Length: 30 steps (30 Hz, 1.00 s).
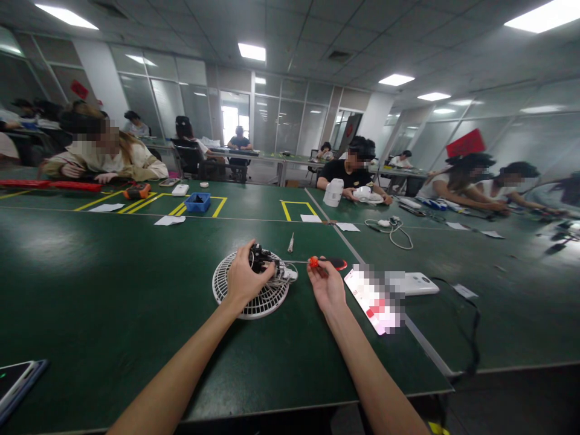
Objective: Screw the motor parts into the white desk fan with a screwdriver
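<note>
My left hand [244, 278] is wrapped round the dark motor assembly [258, 258] of a small fan. Beneath it, the white round fan grille [225, 284] lies flat on the table. White wires [286, 277] bunch at the motor's right side. In my right hand [327, 284], palm turned up, is a screwdriver with a red and black handle [338, 264]. Its shaft runs left toward the motor; whether the tip touches a screw is too small to tell. A second, smaller screwdriver [290, 243] lies just beyond the grille.
Right of my right hand lie a lit phone [374, 302] and a white device [419, 284] with a black cable [475, 326]. A blue bin [198, 202] stands farther back on the green table [136, 314]. Across it, a person [351, 172] handles white fan parts [367, 194].
</note>
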Motion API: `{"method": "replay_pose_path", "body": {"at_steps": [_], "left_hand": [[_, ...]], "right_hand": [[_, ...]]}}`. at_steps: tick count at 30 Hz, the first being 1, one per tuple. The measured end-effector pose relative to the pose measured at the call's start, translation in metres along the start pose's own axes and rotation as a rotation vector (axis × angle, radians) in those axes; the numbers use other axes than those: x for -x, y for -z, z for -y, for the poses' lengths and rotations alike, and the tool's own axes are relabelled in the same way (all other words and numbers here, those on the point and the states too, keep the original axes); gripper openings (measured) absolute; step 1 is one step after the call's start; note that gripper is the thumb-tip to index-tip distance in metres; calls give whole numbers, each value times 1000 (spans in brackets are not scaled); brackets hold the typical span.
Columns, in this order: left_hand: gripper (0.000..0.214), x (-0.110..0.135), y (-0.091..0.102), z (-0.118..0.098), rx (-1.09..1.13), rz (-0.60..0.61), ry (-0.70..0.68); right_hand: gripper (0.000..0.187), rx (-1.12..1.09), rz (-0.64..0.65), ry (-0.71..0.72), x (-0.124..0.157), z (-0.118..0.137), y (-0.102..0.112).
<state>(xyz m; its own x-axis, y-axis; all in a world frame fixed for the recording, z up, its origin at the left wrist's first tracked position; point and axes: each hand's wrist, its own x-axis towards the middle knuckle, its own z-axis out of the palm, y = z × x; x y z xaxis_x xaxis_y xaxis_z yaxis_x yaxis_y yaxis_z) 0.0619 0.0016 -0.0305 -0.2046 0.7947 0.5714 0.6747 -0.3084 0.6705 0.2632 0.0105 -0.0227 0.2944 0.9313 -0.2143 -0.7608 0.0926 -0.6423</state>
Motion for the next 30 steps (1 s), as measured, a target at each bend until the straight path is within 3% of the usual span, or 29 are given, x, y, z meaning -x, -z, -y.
{"method": "replay_pose_path", "body": {"at_steps": [15,19,23,30], "left_hand": [[69,0,-1,1,-19,-10,-17],[68,0,-1,1,-19,-5,-12],[68,0,0,1,-15,-2,-2],[69,0,1,0,-11,6,7]], "right_hand": [[30,-1,78,-9,2,4,-4],[23,3,98,-29,4,6,-6],[16,43,48,-52,5,7,-7],[21,107,2,-51,2,3,-4]]}}
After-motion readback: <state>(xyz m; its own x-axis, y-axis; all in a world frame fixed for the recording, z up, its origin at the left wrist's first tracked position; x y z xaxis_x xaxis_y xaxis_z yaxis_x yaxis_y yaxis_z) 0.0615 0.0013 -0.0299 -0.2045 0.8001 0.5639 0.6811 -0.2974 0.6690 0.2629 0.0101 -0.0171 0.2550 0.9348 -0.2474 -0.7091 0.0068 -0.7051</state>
